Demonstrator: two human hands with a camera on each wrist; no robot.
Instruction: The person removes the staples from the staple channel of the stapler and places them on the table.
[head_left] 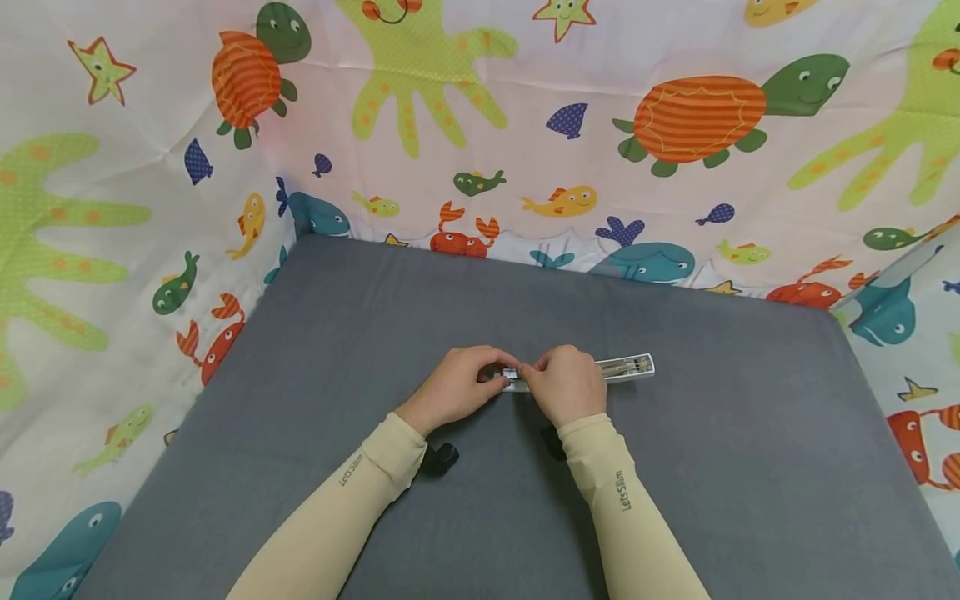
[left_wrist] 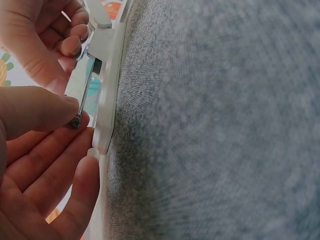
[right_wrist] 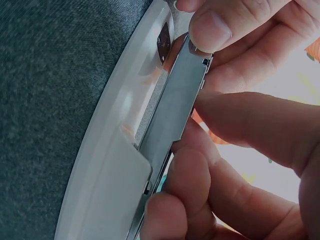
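A white stapler lies across the grey table with its top swung back to the right. In the right wrist view its metal staple channel stands tilted up from the white base. My left hand pinches the channel's free end between thumb and fingers; the left wrist view shows its little finger at the base's tip. My right hand grips the channel further along, thumb on one edge and curled fingers on the other. It covers the stapler's middle in the head view.
Grey cloth covers the table. A curtain printed with sea animals stands along the back and both sides. Black wrist-camera parts hang under both cuffs.
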